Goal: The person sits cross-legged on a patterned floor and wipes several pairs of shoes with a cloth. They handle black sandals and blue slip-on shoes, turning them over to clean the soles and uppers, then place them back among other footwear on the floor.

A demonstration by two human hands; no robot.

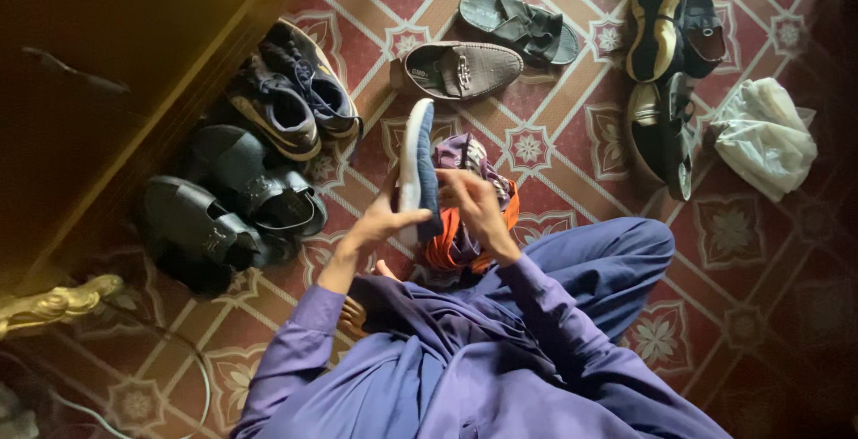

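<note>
Upright, blue shoe [417,166] in left hand [382,222], sandals [223,206] just beside.

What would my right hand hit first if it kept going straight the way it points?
Probably the blue shoe held up by the left hand; the right hand points toward it, though depth is unclear.

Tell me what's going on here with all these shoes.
A person in purple sits on a patterned floor. The left hand holds a blue shoe on edge, sole to the left. The right hand presses a purple and orange cloth against it. Sneakers, sandals and a loafer lie around.
</note>
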